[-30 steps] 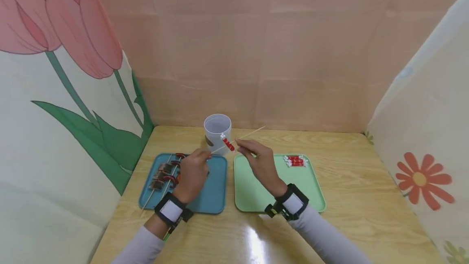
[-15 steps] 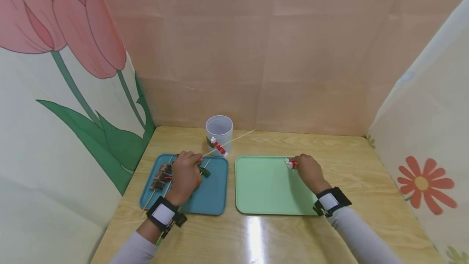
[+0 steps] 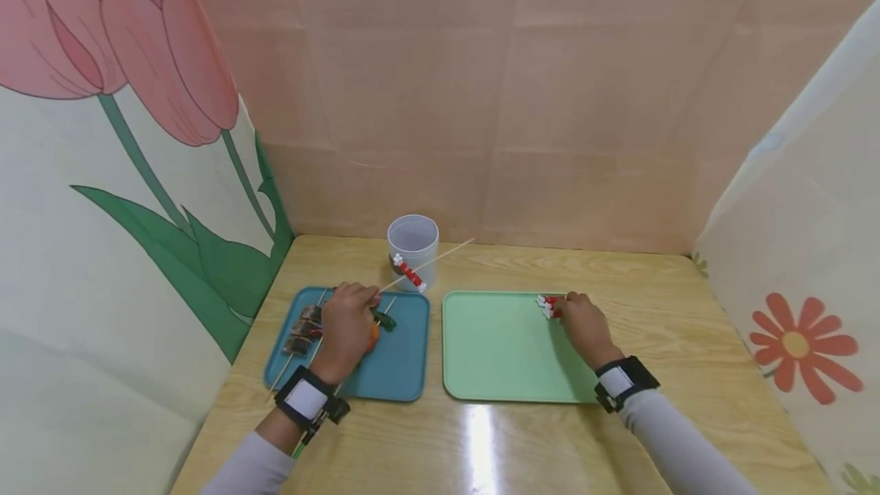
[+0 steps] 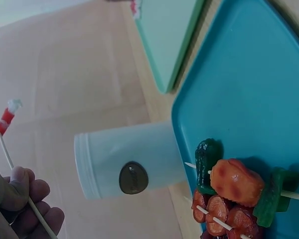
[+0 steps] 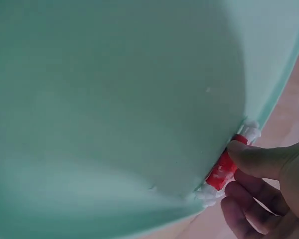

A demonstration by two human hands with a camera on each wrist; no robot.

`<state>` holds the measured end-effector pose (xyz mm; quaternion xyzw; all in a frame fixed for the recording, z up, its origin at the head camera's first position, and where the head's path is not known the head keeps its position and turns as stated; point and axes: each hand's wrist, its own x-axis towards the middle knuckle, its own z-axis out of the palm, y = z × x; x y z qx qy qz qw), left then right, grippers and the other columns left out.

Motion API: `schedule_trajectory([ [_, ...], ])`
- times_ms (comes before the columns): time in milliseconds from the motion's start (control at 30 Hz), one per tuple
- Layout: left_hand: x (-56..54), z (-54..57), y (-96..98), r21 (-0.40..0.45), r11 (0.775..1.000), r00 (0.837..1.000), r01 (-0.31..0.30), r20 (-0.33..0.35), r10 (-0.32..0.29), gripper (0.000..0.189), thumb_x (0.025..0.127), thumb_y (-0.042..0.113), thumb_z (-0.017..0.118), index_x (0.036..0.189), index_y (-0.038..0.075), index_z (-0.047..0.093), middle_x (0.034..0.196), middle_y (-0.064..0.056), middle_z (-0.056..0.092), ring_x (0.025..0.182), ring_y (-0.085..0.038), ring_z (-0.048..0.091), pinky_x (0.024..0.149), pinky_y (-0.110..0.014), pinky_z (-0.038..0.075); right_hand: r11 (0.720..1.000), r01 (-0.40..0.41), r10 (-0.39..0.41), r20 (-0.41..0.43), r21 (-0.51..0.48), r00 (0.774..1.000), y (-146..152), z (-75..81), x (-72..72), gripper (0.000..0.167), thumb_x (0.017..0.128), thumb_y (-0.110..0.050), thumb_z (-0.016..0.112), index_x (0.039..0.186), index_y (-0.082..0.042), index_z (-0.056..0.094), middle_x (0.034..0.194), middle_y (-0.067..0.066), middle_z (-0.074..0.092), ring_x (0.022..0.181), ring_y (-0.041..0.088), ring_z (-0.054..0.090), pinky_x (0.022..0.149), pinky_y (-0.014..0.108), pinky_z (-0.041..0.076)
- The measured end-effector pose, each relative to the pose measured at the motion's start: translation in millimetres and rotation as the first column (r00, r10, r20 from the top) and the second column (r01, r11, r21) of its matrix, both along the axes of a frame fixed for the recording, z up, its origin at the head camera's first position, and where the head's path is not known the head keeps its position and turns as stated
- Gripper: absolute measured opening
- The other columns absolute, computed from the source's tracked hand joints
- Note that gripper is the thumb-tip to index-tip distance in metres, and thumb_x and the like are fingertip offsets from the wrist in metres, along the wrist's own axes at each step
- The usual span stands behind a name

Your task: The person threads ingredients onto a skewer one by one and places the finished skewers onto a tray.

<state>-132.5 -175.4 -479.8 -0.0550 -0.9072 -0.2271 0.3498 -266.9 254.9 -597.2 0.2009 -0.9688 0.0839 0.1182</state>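
My left hand (image 3: 347, 327) grips a thin wooden skewer (image 3: 457, 247) over the blue tray, its free end slanting up to the right. One red piece with white ends (image 3: 411, 275) is threaded crosswise on it, beyond the fingers. At the green tray's (image 3: 495, 357) far right corner, my right hand (image 3: 586, 331) pinches a similar red-and-white piece (image 5: 222, 172) between thumb and fingers. In the right wrist view that piece lies along the tray's edge, partly covered by the thumb. White ends of red pieces (image 3: 546, 307) show beside the fingertips in the head view.
Loaded skewers lie on the blue tray (image 3: 409, 373): dark chunks (image 3: 300, 332), an orange piece (image 4: 236, 181) between green ones, and reddish slices (image 4: 217, 215). A white cup (image 4: 107, 159) with a dark oval mark stands behind that tray. A fabric wall rises at the table's back.
My right hand has left the skewer and moved right to the red-and-white pieces on the green tray. My left hand has shifted slightly left, still holding the skewer.
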Motion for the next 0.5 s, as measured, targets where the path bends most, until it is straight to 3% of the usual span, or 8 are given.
schedule_trajectory([
  [167,0.7,-0.1,-1.0,0.003,1.000,1.000,0.004,-0.005,-0.004,0.024,0.083,-0.013,0.069,0.093,0.005,0.082,0.082,-0.004,0.077,0.071,-0.021,0.065,0.058,-0.037,0.056,1.000,-0.029,0.028,-0.022,-0.007,0.999,-0.4,-2.4,0.3,0.019,0.084,0.010,0.068,0.072,-0.005,0.066,0.077,0.011,0.063,0.074,0.032,0.061,0.056,0.043,0.050],
  [300,-0.2,-1.0,-1.5,-0.007,1.000,1.000,0.005,-0.018,-0.005,0.023,0.082,-0.013,0.069,0.092,0.004,0.082,0.081,-0.004,0.076,0.070,-0.022,0.065,0.058,-0.037,0.056,0.999,-0.028,0.028,-0.008,-0.016,1.000,-0.3,-2.0,1.0,0.020,0.085,0.009,0.068,0.072,-0.006,0.064,0.079,0.010,0.066,0.076,0.031,0.062,0.056,0.044,0.050],
  [500,0.3,1.3,-1.1,-0.017,1.000,1.000,-0.002,-0.019,0.001,0.020,0.083,-0.010,0.071,0.092,0.004,0.082,0.080,-0.005,0.076,0.070,-0.022,0.065,0.058,-0.038,0.056,0.998,-0.035,0.037,-0.034,0.055,0.999,0.4,-2.3,1.0,0.020,0.083,0.009,0.070,0.070,-0.005,0.065,0.082,0.012,0.068,0.077,0.035,0.064,0.058,0.048,0.052],
])
